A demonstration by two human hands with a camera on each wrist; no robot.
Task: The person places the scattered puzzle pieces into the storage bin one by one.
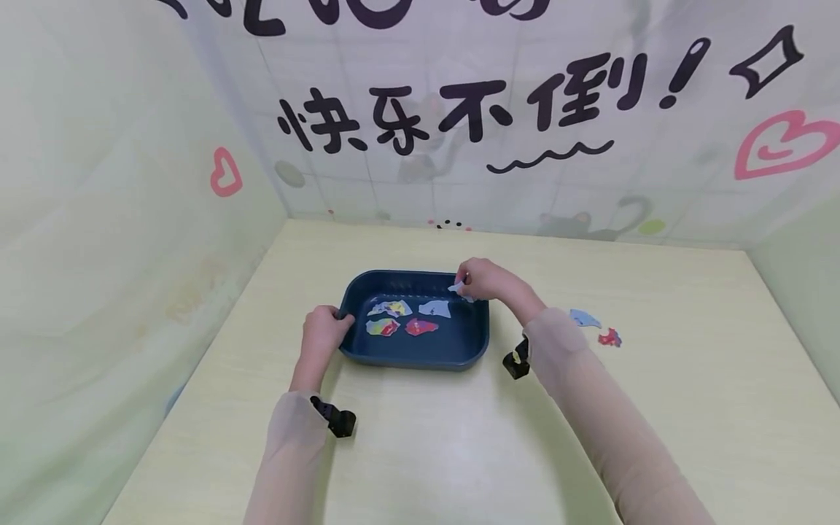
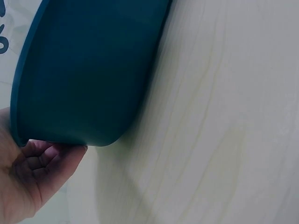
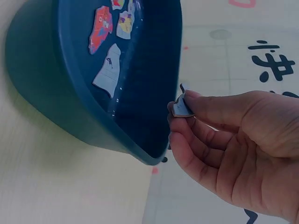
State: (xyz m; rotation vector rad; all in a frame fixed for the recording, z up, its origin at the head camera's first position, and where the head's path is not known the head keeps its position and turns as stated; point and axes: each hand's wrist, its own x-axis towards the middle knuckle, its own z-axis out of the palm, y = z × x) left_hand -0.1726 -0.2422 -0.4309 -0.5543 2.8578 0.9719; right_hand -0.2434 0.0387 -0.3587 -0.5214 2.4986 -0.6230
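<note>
Starting left, we see the left hand (image 1: 324, 332) gripping the left rim of the dark blue tray (image 1: 420, 354), fingers curled under the lip; wrist view shows those fingers (image 2: 44, 156) tucked beneath the tray's edge. Tray sits approx mid-table (image 1: 459, 452). Inside we count four puzzle pieces: a yellowish one (image 1: 390, 308), a pale one (image 1: 434, 308), a multicolour one (image 1: 382, 327) & a red one (image 1: 421, 327). Moving right, the right hand (image 1: 484, 278) hovers over the tray's far right corner, pinching a small pale piece (image 3: 181, 108) btw thumb & fingertips. Further right, two loose pieces lie on the table: a light blue one (image 1: 584, 318) w/ a red-and-blue one (image 1: 609, 337) just beside it.
</note>
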